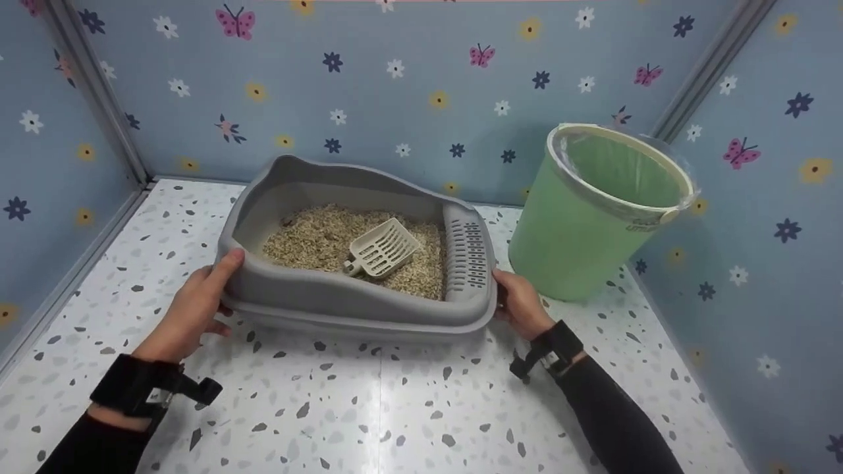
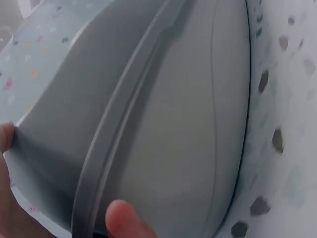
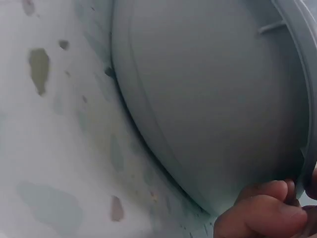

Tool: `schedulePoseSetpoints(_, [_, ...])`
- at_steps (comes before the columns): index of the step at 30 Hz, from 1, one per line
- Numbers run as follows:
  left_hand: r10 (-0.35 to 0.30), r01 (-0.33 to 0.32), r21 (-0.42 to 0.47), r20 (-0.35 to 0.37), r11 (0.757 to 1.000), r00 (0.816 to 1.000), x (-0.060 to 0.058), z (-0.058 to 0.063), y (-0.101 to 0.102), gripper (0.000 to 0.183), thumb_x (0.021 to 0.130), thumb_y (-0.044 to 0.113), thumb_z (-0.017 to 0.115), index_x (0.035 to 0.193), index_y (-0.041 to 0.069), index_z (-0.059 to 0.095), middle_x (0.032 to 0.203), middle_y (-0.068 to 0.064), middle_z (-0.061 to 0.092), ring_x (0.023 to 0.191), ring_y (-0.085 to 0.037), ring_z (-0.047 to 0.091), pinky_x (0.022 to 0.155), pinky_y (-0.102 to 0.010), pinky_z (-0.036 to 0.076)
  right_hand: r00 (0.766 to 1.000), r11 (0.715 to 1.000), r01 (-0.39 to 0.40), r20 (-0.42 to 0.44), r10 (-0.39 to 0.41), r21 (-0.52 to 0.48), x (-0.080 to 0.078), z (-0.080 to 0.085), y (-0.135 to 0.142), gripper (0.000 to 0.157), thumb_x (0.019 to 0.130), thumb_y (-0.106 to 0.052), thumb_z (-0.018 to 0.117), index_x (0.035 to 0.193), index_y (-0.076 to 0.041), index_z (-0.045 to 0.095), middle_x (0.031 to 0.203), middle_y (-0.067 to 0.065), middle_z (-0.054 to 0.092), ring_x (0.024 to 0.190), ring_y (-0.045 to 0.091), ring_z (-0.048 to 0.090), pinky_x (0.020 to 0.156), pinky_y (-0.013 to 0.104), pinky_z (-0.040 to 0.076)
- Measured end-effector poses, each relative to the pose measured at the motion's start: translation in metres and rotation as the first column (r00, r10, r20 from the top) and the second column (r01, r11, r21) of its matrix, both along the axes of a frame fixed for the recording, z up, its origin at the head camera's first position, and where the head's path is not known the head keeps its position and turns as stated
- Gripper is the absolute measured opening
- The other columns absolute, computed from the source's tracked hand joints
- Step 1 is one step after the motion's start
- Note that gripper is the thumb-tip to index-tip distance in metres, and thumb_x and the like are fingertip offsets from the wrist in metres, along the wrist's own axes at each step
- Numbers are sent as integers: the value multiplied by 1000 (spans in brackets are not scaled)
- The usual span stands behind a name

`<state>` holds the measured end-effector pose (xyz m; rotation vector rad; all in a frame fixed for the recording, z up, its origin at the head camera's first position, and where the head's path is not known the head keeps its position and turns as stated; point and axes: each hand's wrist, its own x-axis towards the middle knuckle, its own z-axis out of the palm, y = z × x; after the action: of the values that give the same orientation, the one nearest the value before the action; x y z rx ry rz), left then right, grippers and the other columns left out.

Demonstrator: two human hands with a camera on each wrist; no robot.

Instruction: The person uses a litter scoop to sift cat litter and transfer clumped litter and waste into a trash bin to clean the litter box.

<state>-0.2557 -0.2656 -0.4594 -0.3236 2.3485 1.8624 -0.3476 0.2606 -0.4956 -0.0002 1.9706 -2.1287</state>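
Note:
A grey cat litter box sits on the speckled surface, with tan pellet litter spread inside. On the litter lies a beige slotted litter scoop, its handle pointing toward the near wall. My left hand grips the box's left end, thumb up on the rim and fingers below. At the opposite end, my right hand holds the rim beside the slotted step. In the right wrist view, curled fingers pinch the rim from underneath. The left wrist view shows a fingertip against the box's outer wall.
A light green trash bin with a clear liner stands behind and right of the box, close to my right hand. Flower-and-butterfly panels enclose the back and both sides. White speckled surface extends in front of the box.

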Motion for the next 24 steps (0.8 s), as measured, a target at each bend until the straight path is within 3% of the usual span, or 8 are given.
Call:
schedulePoseSetpoints(5, [84,-84,9,-26,996,996,-25,-2,-7,116,104,86,40,167,-11,27,136,-24,44,97,-26,55,67,-42,66,994,995,-99,-39,100,31,27,-2,-6,44,120,-30,38,97,-10,71,77,1,50,64,14,44,47,23,29])
schedulePoseSetpoints(8, [82,-82,26,-11,996,997,-33,1,-3,120,103,88,36,168,-12,26,142,-30,44,100,-31,59,71,-47,68,995,996,-82,-44,84,43,25,0,-7,45,119,-28,40,94,-9,72,75,1,49,63,14,43,47,22,28])
schedulePoseSetpoints(12, [13,-15,43,60,999,998,-25,1,5,128,99,94,31,173,-10,12,154,-38,36,114,-45,59,74,-52,68,1000,999,8,-29,-7,32,1,3,-8,43,117,-26,44,90,-9,72,70,0,53,59,12,46,47,22,30])
schedulePoseSetpoints(14, [-9,6,39,92,999,996,-19,-1,12,128,99,94,32,172,-9,8,148,-37,37,113,-46,60,72,-52,68,999,999,39,-20,-39,5,-9,2,-7,42,118,-26,45,90,-9,72,68,0,55,58,11,47,47,22,31])
schedulePoseSetpoints(16, [10,-13,27,98,1000,995,-15,-3,19,123,100,92,37,167,-9,15,136,-31,41,102,-40,62,65,-50,68,998,998,56,-26,-56,-24,-12,-1,-7,43,119,-27,43,89,-9,70,68,-1,53,57,11,46,47,22,30])
schedulePoseSetpoints(21, [51,-56,55,91,997,995,-22,-4,22,107,99,91,44,148,-3,30,115,-19,46,84,-28,64,61,-48,67,998,995,29,-45,-33,-92,5,-6,-13,45,121,-30,40,92,-9,67,69,-2,45,58,11,39,48,23,26])
schedulePoseSetpoints(24, [62,-69,83,77,994,995,-30,-4,15,110,100,90,42,154,-5,29,113,-18,48,84,-25,65,64,-46,67,997,995,-48,-65,43,-85,22,-6,-19,46,122,-28,36,100,-8,70,72,0,46,59,12,39,48,24,27])
